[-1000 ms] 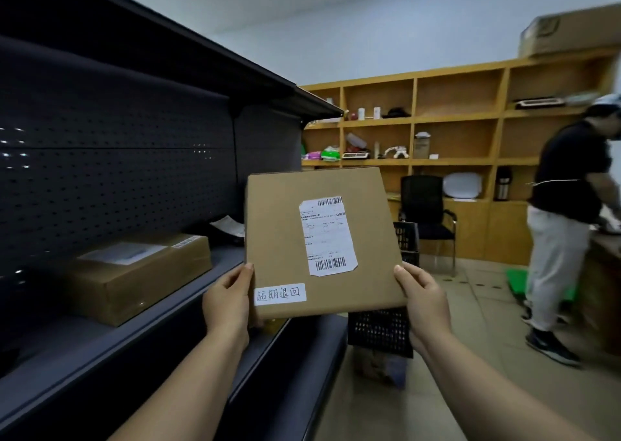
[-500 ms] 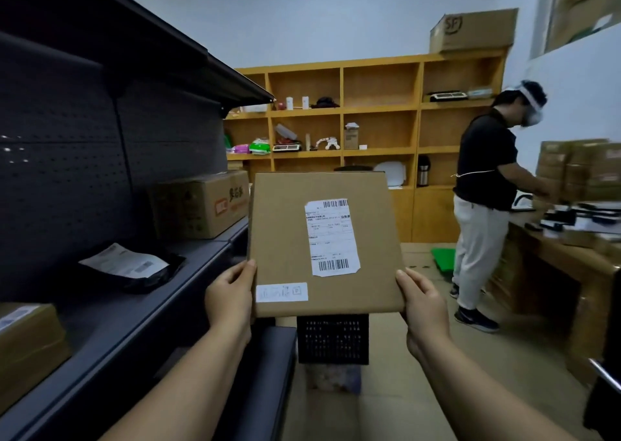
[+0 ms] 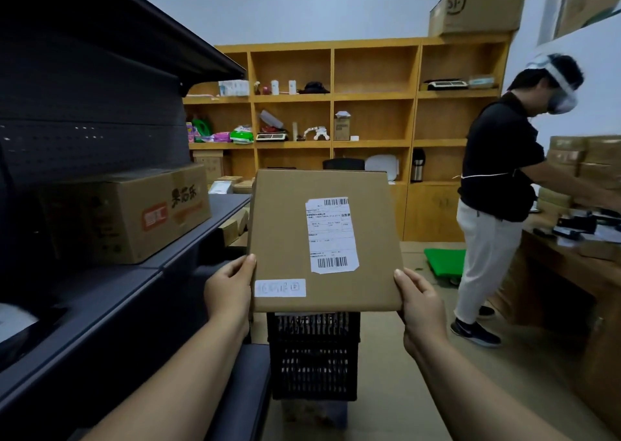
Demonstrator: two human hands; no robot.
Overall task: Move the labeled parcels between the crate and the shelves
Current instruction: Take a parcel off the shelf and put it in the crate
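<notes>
I hold a flat brown cardboard parcel (image 3: pixel 285 239) upright in front of me, its white shipping label and small handwritten sticker facing me. My left hand (image 3: pixel 228 292) grips its lower left edge and my right hand (image 3: pixel 421 309) its lower right edge. Directly below and behind the parcel stands a black plastic crate (image 3: pixel 314 356) on the floor, its top hidden by the parcel. On my left runs the dark metal shelf unit (image 3: pixel 111 302), which carries a large printed carton (image 3: pixel 127 212).
A person in a black shirt (image 3: pixel 497 185) stands at the right by a wooden desk (image 3: pixel 571 272) stacked with boxes. A wooden wall shelf (image 3: pixel 369 97) with small items fills the back. A green object (image 3: pixel 443 260) lies on the floor.
My view has swung right along the dark shelf; the small shelf box and black bag have passed out left and the large carton has come close. The parcel stays in both hands.
</notes>
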